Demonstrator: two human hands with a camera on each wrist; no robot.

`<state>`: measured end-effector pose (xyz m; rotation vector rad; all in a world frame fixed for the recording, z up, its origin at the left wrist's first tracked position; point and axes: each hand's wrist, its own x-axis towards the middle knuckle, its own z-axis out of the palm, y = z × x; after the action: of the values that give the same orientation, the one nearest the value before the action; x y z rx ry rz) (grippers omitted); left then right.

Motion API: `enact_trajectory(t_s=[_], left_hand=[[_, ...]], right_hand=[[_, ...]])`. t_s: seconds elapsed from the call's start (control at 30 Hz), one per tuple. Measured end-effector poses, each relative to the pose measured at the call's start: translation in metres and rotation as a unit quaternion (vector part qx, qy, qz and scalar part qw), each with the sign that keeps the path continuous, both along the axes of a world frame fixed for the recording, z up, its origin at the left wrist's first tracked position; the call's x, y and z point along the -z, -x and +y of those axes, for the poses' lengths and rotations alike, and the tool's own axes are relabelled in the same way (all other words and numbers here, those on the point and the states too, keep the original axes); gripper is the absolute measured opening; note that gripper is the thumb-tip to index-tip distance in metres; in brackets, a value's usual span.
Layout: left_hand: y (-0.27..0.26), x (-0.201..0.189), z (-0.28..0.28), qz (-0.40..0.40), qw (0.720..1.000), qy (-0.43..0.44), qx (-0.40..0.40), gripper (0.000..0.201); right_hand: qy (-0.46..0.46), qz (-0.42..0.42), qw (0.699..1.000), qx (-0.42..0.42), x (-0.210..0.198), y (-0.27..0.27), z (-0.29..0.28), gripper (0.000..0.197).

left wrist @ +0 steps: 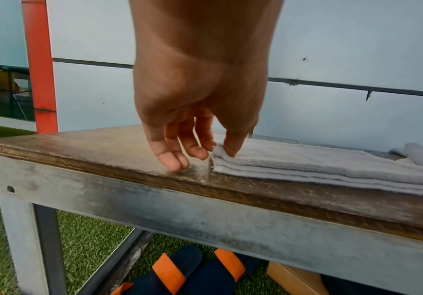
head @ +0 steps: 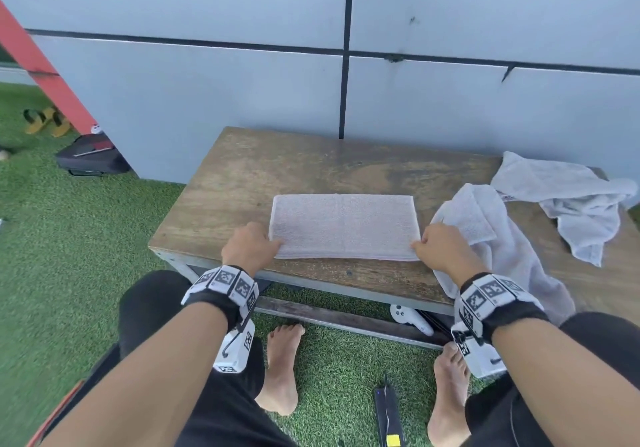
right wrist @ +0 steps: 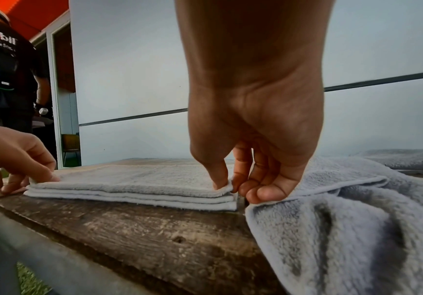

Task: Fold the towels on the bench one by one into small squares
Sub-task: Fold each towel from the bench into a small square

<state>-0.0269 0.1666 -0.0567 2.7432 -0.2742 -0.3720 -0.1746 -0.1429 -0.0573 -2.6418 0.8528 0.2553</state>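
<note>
Folded towel (head: 344, 226) on worn wooden bench (head: 277, 166), grey panelled wall (head: 207, 100), both grips, left hand (head: 250, 246), right hand (head: 441, 246), pinching its near corners

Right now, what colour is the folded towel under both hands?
Pale grey, plain; the folded terry towel shows best in the head view.

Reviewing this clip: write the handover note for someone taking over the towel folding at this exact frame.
Left hand: pinches the near left corner of the folded pale grey towel.
Right hand: pinches its near right corner.
That towel lies as a layered rectangle mid-way along the worn wooden bench.
Done: lengthwise folds; the stacked edges show in the wrist views.
Left: fold it across into a small square, then do the rumpled grey towel draped over the front edge and the crumpled grey towel at the far right.
</note>
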Motion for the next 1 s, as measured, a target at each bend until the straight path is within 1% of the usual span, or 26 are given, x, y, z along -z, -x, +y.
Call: enact_trajectory(t_s=[0.07, 0.17, 0.23, 0.33, 0.37, 0.43, 0.47, 0.5, 0.53, 0.6, 0.67, 0.7, 0.77, 0.87, 0.93, 1.0], left_hand=[[-0.003, -0.001, 0.001, -0.01, 1.0, 0.02, -0.012, 0.04], [-0.006, -0.002, 0.005, -0.015, 0.998, 0.05, -0.023, 0.04], [-0.008, -0.002, 0.006, -0.013, 0.998, 0.054, -0.02, 0.041], [-0.008, 0.001, 0.005, 0.004, 0.999, 0.041, -0.019, 0.042], [-0.008, 0.002, 0.005, 0.018, 0.999, 0.033, -0.022, 0.039], [-0.006, 0.003, 0.002, 0.027, 0.999, 0.016, -0.034, 0.027], [-0.004, 0.002, 0.0, 0.014, 0.999, 0.012, -0.036, 0.019], [-0.003, 0.002, -0.003, -0.015, 0.999, 0.014, -0.031, 0.018], [-0.003, 0.004, -0.008, -0.051, 0.998, 0.024, -0.015, 0.021], [-0.003, 0.007, -0.021, -0.119, 0.99, 0.06, 0.043, 0.027], [-0.002, 0.011, -0.041, -0.164, 0.975, 0.091, 0.118, 0.03], [-0.002, 0.014, -0.053, -0.178, 0.967, 0.097, 0.152, 0.032], [-0.002, 0.022, -0.078, -0.176, 0.959, 0.089, 0.203, 0.038], [0.004, 0.04, -0.104, -0.114, 0.962, 0.019, 0.245, 0.053], [0.006, 0.054, -0.107, -0.104, 0.963, -0.02, 0.249, 0.057], [0.005, 0.06, -0.105, -0.112, 0.963, -0.024, 0.243, 0.058]], right_hand=[[-0.006, -0.006, 1.0, -0.001, -0.003, -0.001, -0.004, 0.039], [-0.022, -0.006, 1.0, 0.008, -0.012, -0.004, -0.013, 0.039], [-0.036, 0.012, 0.999, 0.011, -0.016, -0.006, -0.018, 0.041], [-0.039, 0.062, 0.997, -0.007, -0.016, -0.006, -0.02, 0.039], [-0.038, 0.082, 0.996, -0.013, -0.015, -0.005, -0.019, 0.038], [-0.03, 0.116, 0.993, -0.016, -0.013, -0.003, -0.017, 0.038], [-0.022, 0.123, 0.992, -0.014, -0.013, -0.004, -0.015, 0.038], [-0.007, 0.117, 0.993, -0.012, -0.013, -0.005, -0.012, 0.035], [0.014, 0.091, 0.996, -0.011, -0.014, -0.006, -0.008, 0.03], [0.06, -0.014, 0.998, -0.008, -0.016, -0.013, 0.004, 0.017], [0.077, -0.116, 0.989, -0.041, -0.014, -0.025, 0.02, 0.019], [0.071, -0.143, 0.985, -0.071, -0.011, -0.034, 0.03, 0.022], [0.042, -0.144, 0.98, -0.131, 0.0, -0.052, 0.048, 0.037], [0.022, -0.09, 0.978, -0.186, 0.024, -0.071, 0.07, 0.056], [0.038, -0.069, 0.978, -0.191, 0.041, -0.074, 0.076, 0.058], [0.063, -0.076, 0.978, -0.184, 0.052, -0.072, 0.075, 0.058]])
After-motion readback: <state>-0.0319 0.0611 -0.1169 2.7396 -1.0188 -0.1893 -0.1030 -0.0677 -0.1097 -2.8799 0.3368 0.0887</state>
